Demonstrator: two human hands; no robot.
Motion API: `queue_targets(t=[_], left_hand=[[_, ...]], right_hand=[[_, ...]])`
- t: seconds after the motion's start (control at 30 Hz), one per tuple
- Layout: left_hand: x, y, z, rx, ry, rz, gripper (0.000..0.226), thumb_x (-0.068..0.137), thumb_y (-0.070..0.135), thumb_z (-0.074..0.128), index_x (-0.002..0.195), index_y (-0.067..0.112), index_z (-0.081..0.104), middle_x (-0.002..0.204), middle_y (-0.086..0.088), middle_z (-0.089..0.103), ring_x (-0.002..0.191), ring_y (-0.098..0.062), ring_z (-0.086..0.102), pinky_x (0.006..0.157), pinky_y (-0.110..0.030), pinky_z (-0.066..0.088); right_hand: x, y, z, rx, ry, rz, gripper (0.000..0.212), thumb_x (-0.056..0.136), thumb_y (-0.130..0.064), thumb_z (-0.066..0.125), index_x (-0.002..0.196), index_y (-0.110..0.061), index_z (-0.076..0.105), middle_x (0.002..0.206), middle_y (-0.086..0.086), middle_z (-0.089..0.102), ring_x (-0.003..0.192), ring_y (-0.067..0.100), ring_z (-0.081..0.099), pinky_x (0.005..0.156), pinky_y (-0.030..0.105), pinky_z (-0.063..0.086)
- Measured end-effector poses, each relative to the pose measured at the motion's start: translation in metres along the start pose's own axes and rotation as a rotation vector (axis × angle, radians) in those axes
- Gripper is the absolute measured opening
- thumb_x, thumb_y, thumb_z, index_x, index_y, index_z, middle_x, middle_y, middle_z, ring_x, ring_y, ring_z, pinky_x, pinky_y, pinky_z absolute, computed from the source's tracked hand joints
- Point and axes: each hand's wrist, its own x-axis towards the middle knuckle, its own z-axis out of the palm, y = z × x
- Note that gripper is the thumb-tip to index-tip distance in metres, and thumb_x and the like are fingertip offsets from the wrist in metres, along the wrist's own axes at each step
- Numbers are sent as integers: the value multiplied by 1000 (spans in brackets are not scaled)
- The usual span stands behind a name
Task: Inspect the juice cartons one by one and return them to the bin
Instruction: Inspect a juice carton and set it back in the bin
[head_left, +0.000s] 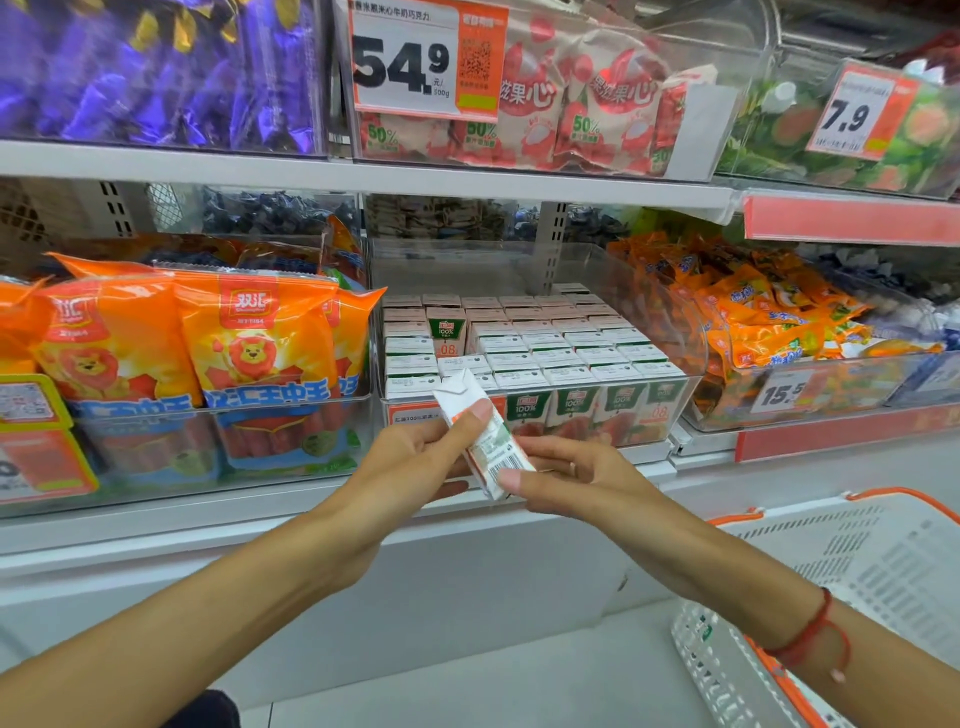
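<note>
White juice carton (480, 434), tilted with its barcode side up, is pinched between both hands just before the clear bin (693, 332). Left hand (415, 462) presses its thumb on the upper side; right hand (566, 475) grips the lower end. Four cartons front the bin's row.

White shop shelves (363, 176) run across the view in tiers, evenly and brightly lit; the upper tier holds clear boxes of purple sweets (156, 67) and red-and-white packets (571, 109) behind a price tag (415, 62). Below, orange sausage packs (182, 353) stand left and orange snack bags (769, 312) right; a white basket (857, 571) with orange trim sits low right over a pale floor (493, 686).
</note>
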Motion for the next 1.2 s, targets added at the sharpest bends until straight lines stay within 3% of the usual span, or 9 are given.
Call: queue_targets(t=[0.1, 0.23, 0.37, 0.5, 0.63, 0.73, 0.87, 1.03, 1.2], left_hand=[[-1, -2, 3, 76, 71, 123, 26, 91, 46, 56, 100, 29, 72, 82, 23, 74, 83, 12, 67, 67, -9, 52], [-4, -3, 5, 29, 86, 203, 7, 86, 29, 71, 91, 34, 70, 82, 17, 76, 80, 2, 71, 63, -10, 54], [-2, -3, -1, 58, 103, 306, 30, 78, 16, 79, 97, 35, 67, 90, 18, 75, 87, 2, 71, 69, -10, 54], [-5, -3, -7, 437, 194, 557, 43, 77, 16, 81, 107, 41, 61, 110, 31, 67, 103, 8, 64, 87, -15, 53], [-9, -6, -6, 664, 252, 716, 49, 81, 18, 78, 118, 42, 57, 115, 34, 61, 110, 3, 61, 90, -27, 55], [-9, -8, -8, 729, 277, 778, 54, 81, 17, 77, 122, 43, 54, 117, 42, 51, 111, 9, 54, 89, -22, 52], [-7, -10, -8, 804, 229, 823, 49, 86, 20, 73, 127, 37, 52, 125, 28, 53, 114, 6, 50, 91, -22, 50], [-8, -17, 1, 643, 114, 662, 42, 93, 32, 62, 131, 39, 47, 127, 28, 53, 115, 9, 51, 93, -10, 44], [-3, -3, 4, 90, -38, 281, 34, 94, 22, 61, 124, 35, 55, 121, 14, 65, 103, 0, 66, 84, -18, 55]], right_hand=[[0, 4, 7, -86, 211, -77, 47, 59, -41, 87, 101, -32, 67, 91, -15, 73, 87, -2, 66, 74, 11, 51], [-1, 10, 10, -393, 439, -233, 60, 58, -35, 90, 107, -32, 57, 99, -17, 63, 94, -2, 58, 82, 17, 48], [-2, 6, 3, -274, 280, -212, 63, 59, -47, 88, 111, -34, 55, 106, -17, 65, 102, -2, 59, 94, 22, 46], [-2, -4, -5, 40, 233, -139, 58, 63, -69, 72, 105, -29, 66, 104, -16, 71, 103, -1, 64, 102, 29, 44], [-3, -6, -5, 110, 291, -162, 51, 64, -64, 64, 95, -23, 69, 96, -13, 74, 97, 1, 67, 103, 31, 45], [-4, -5, -5, 102, 277, -178, 47, 72, -60, 60, 97, -22, 70, 98, -11, 74, 100, 3, 67, 104, 33, 45], [-5, -2, -5, 60, 286, -187, 45, 80, -57, 50, 102, -25, 71, 101, -14, 73, 100, 1, 66, 98, 26, 47], [-3, 0, -4, 29, 424, -288, 17, 93, -37, 52, 106, -32, 61, 90, -22, 72, 90, 1, 68, 71, 12, 52], [-4, -4, -10, -242, 305, -419, 43, 87, -41, 55, 129, -46, 47, 121, -25, 61, 111, -4, 58, 85, 13, 50]])
